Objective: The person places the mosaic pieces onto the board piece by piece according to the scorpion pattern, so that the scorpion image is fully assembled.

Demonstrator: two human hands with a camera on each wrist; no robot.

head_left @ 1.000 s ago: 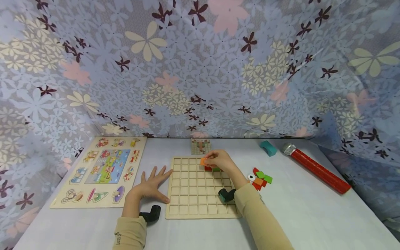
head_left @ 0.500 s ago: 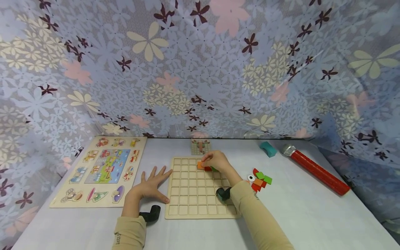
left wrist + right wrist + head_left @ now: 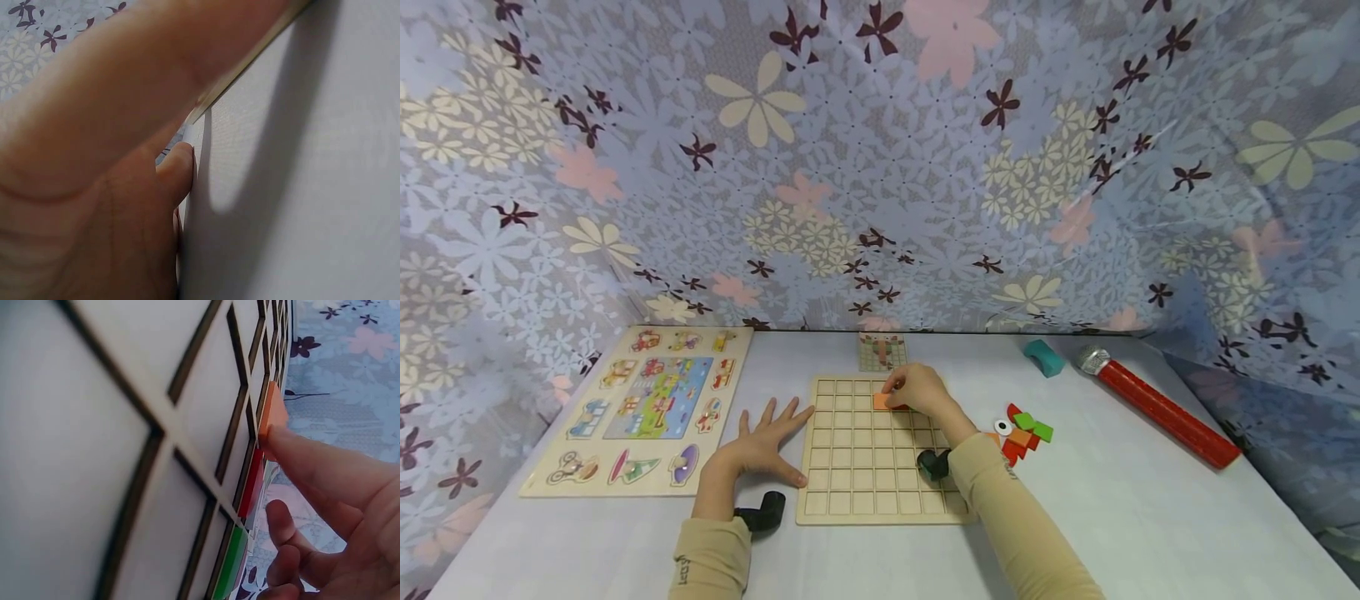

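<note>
An orange square tile [image 3: 881,402] sits at a cell in the upper part of the wooden grid board [image 3: 842,503]. My right hand [image 3: 921,392] pinches this tile at its right edge; in the right wrist view the orange tile [image 3: 272,412] stands slightly proud of the grid, a fingertip on its edge. Beside it lie a red tile [image 3: 252,481] and a green tile [image 3: 232,565], mostly hidden under the hand in the head view. My left hand [image 3: 762,448] lies spread at the board's left edge, fingertips and thumb touching it.
Right of the board lies a pile of loose tiles [image 3: 1019,437], red, green and orange, with a round eye piece [image 3: 1002,427]. A patterned card [image 3: 882,352] lies behind the board. Further off are a picture puzzle [image 3: 730,375], a teal block [image 3: 1043,357] and a red microphone [image 3: 1165,410].
My right hand has moved slightly left and down, bringing the orange tile from above the board down to a cell left of the red tile. My left hand has stayed put.
</note>
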